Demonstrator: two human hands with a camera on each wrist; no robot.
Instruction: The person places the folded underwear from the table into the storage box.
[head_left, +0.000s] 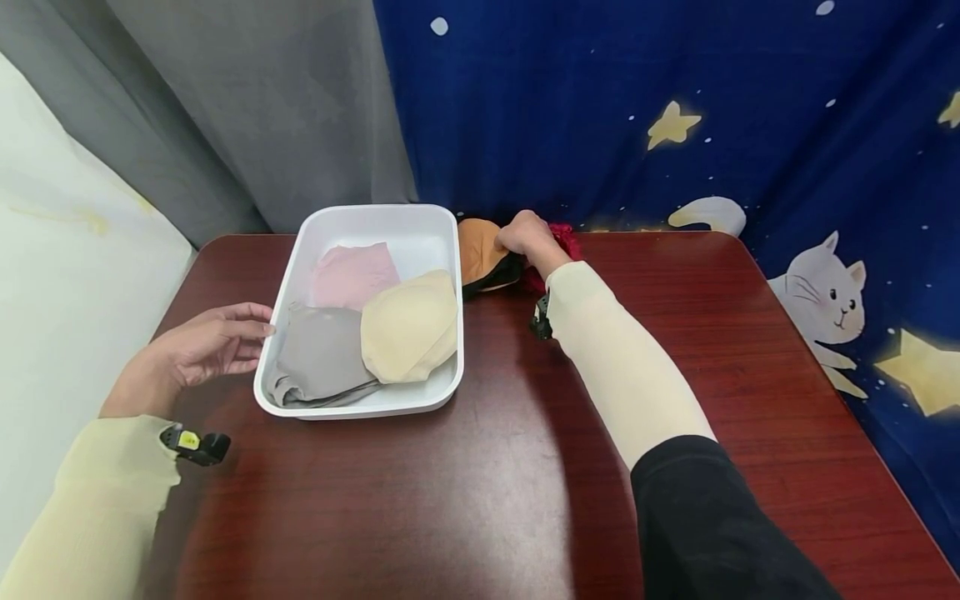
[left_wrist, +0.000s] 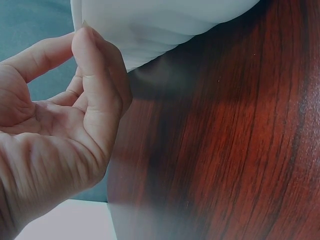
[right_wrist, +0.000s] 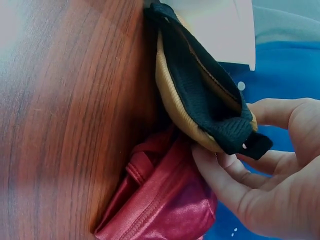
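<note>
My left hand [head_left: 221, 342], its fingers loosely bent, touches the left rim of a white plastic bin [head_left: 360, 412]. A folded pink cloth [head_left: 356, 275], a folded grey garment [head_left: 322, 350] and a folded beige fabric piece [head_left: 411, 327] lie inside the bin. Beyond its right side, my right hand [head_left: 528, 236] pinches an orange, cup-shaped fabric piece with a black lining [head_left: 480, 250]. The right wrist view shows that black lining [right_wrist: 200, 90] gaping, with a short black tab at one end. Shiny dark red cloth [right_wrist: 165, 195] lies beside it, partly hidden behind the hand in the head view.
The bin stands on a glossy reddish-brown table [head_left: 420, 500], left of its middle. A grey curtain [head_left: 277, 92] and a blue curtain with stars and a cat [head_left: 570, 100] hang behind the table's far edge. A white surface [head_left: 67, 250] borders the left side.
</note>
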